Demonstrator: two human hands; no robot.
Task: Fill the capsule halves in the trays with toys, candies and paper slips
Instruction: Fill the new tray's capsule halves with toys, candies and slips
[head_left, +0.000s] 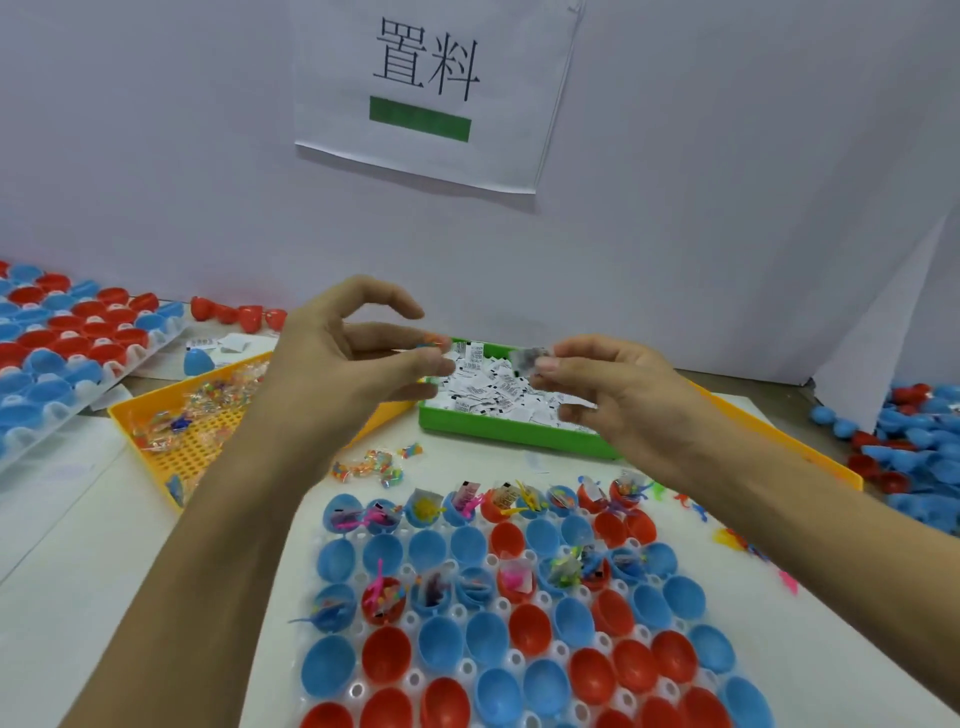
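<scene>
One small paper slip (530, 359) sits pinched between the thumb and fingertips of the right hand (608, 387), held in the air just above the green bin (509, 431) of slips. It looks very light and limp, so I judge it will flutter or fold if gripped at a corner; taking it flat between two fingertips, as now, seems the safe hold. Just left of the bin's near edge, the left hand (343, 364) hovers with fingers curled, pinching a small colourful piece, probably a candy (434, 340), though blur hides its shape. In front of the bin lies the white tray (530, 613) of red and blue capsule halves; its far row and part of a middle row hold toys and slips, the nearer rows stand hollow. These halves look stiff, smooth and likely to rock if nudged. Left of the bin is a yellow tray (192, 436) of wrapped candies, and further left another tray of halves (72, 343)
</scene>
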